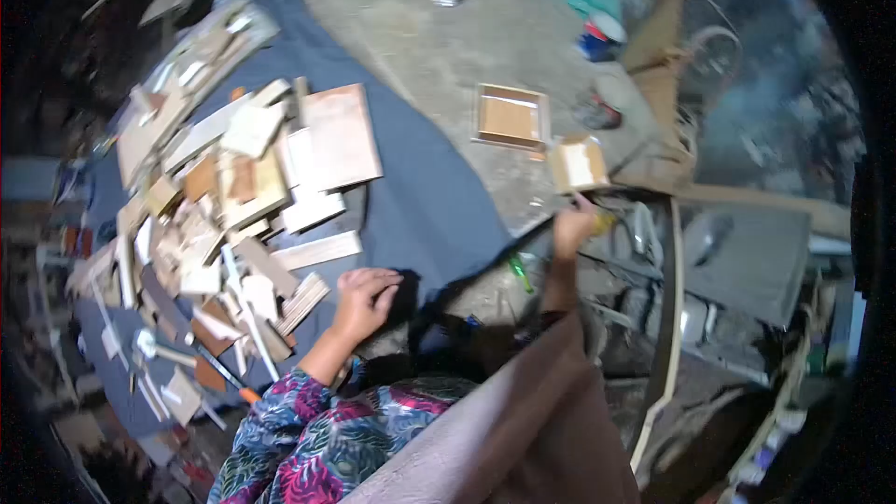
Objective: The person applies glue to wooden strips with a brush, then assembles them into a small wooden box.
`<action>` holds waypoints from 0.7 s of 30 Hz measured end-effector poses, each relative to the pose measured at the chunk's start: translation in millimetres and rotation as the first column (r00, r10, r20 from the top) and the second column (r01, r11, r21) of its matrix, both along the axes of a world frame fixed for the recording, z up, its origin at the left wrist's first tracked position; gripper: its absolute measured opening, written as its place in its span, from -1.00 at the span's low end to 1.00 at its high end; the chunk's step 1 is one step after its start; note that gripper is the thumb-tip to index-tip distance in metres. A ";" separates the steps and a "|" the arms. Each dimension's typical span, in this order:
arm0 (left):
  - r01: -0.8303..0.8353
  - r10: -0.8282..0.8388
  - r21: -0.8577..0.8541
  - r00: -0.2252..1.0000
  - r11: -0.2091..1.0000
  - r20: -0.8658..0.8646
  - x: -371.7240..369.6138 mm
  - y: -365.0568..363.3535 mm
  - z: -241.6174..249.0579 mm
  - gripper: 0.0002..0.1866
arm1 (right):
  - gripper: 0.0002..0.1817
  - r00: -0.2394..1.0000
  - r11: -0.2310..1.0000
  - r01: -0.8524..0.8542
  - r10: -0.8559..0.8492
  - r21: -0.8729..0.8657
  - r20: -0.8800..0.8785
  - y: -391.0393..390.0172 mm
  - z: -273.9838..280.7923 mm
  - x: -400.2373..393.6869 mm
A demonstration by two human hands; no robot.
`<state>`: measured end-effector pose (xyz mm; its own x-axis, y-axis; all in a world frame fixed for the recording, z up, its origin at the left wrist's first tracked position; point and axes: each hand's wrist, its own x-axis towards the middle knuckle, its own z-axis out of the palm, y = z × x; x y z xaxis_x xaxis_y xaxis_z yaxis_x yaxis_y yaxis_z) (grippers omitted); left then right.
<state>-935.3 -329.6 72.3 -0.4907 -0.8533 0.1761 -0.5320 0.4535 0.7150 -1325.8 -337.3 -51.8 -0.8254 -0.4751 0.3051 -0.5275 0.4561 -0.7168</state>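
My right hand [575, 226] reaches forward, its fingers at the near edge of a small light wooden box [563, 168] with a white patch inside; the hand appears to grip that edge. Just beyond stands a larger shallow wooden box [478, 121], its inside brown, on the concrete floor. Something yellow [603, 223] shows beside my right hand, too blurred to name. My left hand [362, 306] holds nothing and rests near my knee with its fingers stretched out. Near it lie a striped plywood offcut [303, 302] and a pale wood strip [319, 250].
A dark blue cloth [425, 215] carries a heap of wood offcuts [201, 233], a flat square board [341, 135] and a white-headed hammer [168, 349]. A green object [520, 273] lies on the floor. Cardboard [655, 61] and a grey panel [747, 257] stand to the right.
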 end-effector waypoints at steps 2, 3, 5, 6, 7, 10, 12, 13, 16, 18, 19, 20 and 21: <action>-0.050 0.045 -0.043 0.993 0.998 -0.110 10.7 1.4 -10.5 -0.86 | -0.78 0.972 0.971 -0.007 0.062 -0.237 0.226 3.2 6.1 1.5; -0.062 0.058 -0.057 0.996 0.996 -0.070 15.7 4.1 -5.9 -0.83 | -0.78 0.966 0.989 0.000 0.038 -0.149 0.256 1.2 39.0 19.8; -0.124 0.122 -0.030 0.989 0.992 -0.082 32.8 13.9 1.3 -0.86 | -0.76 0.822 0.901 -0.095 0.311 -0.423 0.478 -6.2 26.8 20.5; -0.141 0.139 -0.042 0.988 0.989 -0.063 42.7 20.5 -0.7 -0.87 | -0.78 0.841 0.942 0.098 0.094 -0.321 0.532 -15.8 53.4 55.5; -0.137 0.135 -0.049 0.990 0.989 -0.052 54.7 28.8 -3.9 -0.88 | -0.80 0.854 0.899 0.236 -0.010 -0.369 0.520 -25.6 27.4 59.2; -0.183 0.181 -0.100 0.983 0.978 -0.034 89.8 56.3 -3.8 -0.86 | -0.82 0.868 0.877 -0.230 0.381 -0.422 0.319 -29.9 29.6 146.4; -0.284 0.278 -0.118 0.959 0.952 -0.060 116.4 75.0 6.1 -0.84 | -0.84 0.761 0.808 -0.407 0.558 -0.425 0.331 -24.6 84.9 257.3; -0.351 0.344 -0.125 0.936 0.928 -0.076 131.8 85.2 9.7 -0.82 | -0.86 0.676 0.788 -0.442 0.607 -0.430 0.418 -19.1 108.2 305.0; -0.495 0.483 -0.113 0.867 0.861 -0.119 180.9 115.5 13.2 -0.76 | -0.85 0.293 0.450 -0.772 0.879 -0.449 0.376 -5.0 85.1 395.1; -0.631 0.606 -0.098 0.771 0.770 -0.196 217.4 135.5 8.7 -0.81 | -0.85 0.107 0.307 -0.804 0.917 -0.508 0.385 11.1 106.8 472.2; -0.642 0.614 -0.107 0.762 0.760 -0.205 238.5 144.0 5.9 -0.81 | -0.84 0.056 0.316 -0.765 0.901 -0.561 0.431 20.6 125.7 514.5; -0.686 0.650 -0.145 0.724 0.713 -0.229 259.6 153.2 1.7 -0.84 | -0.81 -0.015 0.266 -0.762 0.904 -0.590 0.426 27.7 143.0 555.5; -0.724 0.680 -0.173 0.688 0.668 -0.253 280.0 163.7 -1.3 -0.87 | -0.83 -0.061 0.104 -0.883 0.942 -0.458 0.330 30.0 139.9 586.3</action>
<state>-655.3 -165.9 71.0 0.2890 -0.8506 0.4393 -0.6572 0.1574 0.7371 -739.5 -307.3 88.1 0.3274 -0.9242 0.1968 -0.0371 -0.2207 -0.9746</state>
